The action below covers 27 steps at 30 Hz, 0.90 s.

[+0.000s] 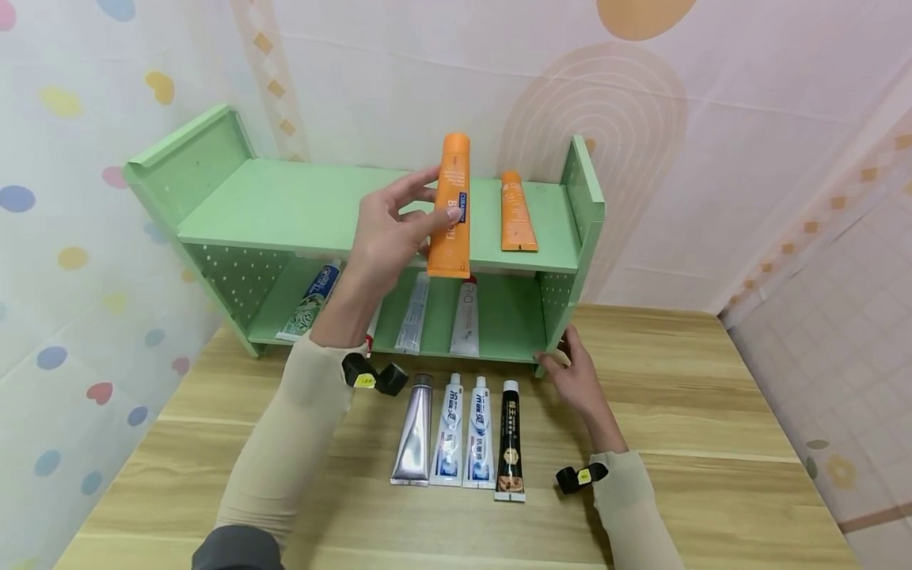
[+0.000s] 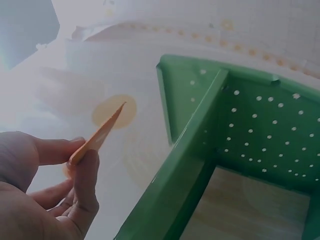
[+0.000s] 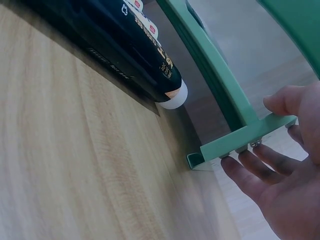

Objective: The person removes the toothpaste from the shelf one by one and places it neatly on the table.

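My left hand (image 1: 388, 233) pinches an orange toothpaste tube (image 1: 450, 245) between thumb and fingers, cap up, in front of the top board of a green two-tier shelf (image 1: 299, 198). The left wrist view shows this tube (image 2: 102, 132) nearly edge-on, apart from the shelf. Another orange tube (image 1: 518, 218) lies on the top board's right part. Down at the shelf's front right corner, my right hand (image 1: 575, 380) holds the side panel. Its thumb lies on one face and the fingers on the other, as the right wrist view shows around the green panel edge (image 3: 250, 134).
On the lower board lie a blue-green tube (image 1: 313, 301), a pale tube (image 1: 413, 317) and a red-capped tube (image 1: 466, 321); my left arm partly hides another. In front stand in a row a silver tube (image 1: 413, 443), two white-blue tubes (image 1: 449, 435) and a black tube (image 1: 510, 443).
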### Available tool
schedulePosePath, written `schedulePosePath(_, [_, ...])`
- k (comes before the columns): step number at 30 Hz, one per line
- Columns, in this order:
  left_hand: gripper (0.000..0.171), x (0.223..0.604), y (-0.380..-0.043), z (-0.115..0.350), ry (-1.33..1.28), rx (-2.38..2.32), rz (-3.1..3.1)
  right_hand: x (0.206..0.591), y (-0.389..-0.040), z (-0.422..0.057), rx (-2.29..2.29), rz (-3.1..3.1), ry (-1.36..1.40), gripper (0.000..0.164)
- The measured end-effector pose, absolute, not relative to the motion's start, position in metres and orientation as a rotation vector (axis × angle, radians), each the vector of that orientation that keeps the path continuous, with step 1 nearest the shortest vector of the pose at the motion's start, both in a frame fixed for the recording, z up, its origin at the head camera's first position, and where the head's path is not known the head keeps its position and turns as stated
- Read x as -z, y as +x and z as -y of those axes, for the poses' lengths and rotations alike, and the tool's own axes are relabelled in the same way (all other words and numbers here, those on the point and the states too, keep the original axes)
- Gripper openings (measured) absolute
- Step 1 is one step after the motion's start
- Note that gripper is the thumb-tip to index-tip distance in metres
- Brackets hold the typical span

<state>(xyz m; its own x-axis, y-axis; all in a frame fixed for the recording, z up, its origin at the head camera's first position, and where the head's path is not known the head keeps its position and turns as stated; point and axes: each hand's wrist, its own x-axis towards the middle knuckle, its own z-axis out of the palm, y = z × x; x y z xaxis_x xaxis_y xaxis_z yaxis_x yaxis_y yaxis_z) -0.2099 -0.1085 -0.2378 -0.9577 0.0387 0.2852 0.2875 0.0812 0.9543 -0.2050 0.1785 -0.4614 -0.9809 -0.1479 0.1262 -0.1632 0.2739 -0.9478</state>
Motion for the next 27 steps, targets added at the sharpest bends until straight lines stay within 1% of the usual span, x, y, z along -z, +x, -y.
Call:
schedulePosePath(3, [0.057, 0.242, -0.200, 0.109, -0.374, 2.023, 2.113, 0.458, -0.204, -0.177, -1.865, 2.506, 0.294, 0.067])
schedulePosePath(11, [0.059, 0.261, -0.183, 0.114, -0.457, 2.099, 2.002, 0.431, -0.189, -0.172, -1.871, 2.541, 0.292, 0.066])
schedulePosePath(27, [0.064, 0.310, -0.164, 0.132, -0.462, 2.133, 1.904, 0.427, -0.187, -0.172, -1.860, 2.552, 0.284, 0.066])
